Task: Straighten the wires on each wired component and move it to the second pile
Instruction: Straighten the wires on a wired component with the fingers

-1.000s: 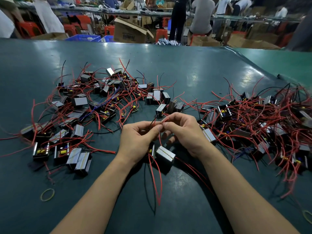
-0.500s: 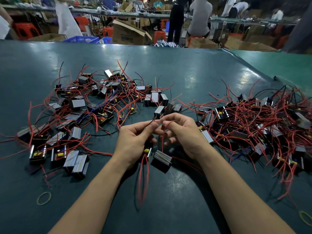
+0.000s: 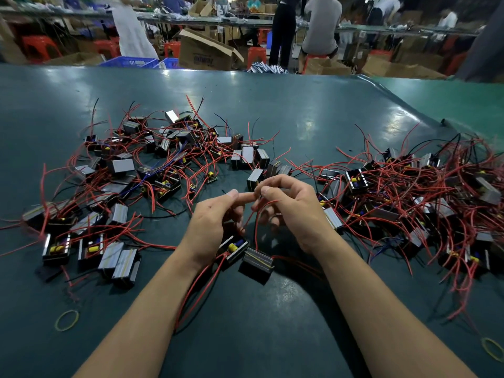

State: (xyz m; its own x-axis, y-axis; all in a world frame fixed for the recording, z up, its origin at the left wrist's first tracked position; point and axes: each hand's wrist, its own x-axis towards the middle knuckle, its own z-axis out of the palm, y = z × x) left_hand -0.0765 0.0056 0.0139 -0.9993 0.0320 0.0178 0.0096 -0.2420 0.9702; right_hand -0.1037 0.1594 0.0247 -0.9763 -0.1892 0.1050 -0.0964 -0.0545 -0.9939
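Clearly the step in hand is working a lead straight, so the grip matters more than speed. The right hand [image 3: 289, 211] pinches a red wire [image 3: 252, 214] between thumb and forefinger near its free end, fingers curled round it; the left hand [image 3: 215, 225] has its fingers curled over the leads just above the wired component [image 3: 234, 248], though whether it actually clamps a strand I cannot tell, since the fingers hide the contact. The component itself rests on the surface [image 3: 272, 323] just below the left palm, touching a second black block [image 3: 257, 261] beside it. To do this well, I judge that the left hand should anchor the wire close to the body, so the pull does not strain the joint, while the right slides outward along the strand in one smooth draw. Kinks probably need a second pass. Loose leads trailing toward the person could snag. Once straight, it likely goes to the left pile [image 3: 122, 170], well apart from the tangled right pile [image 3: 422, 195].
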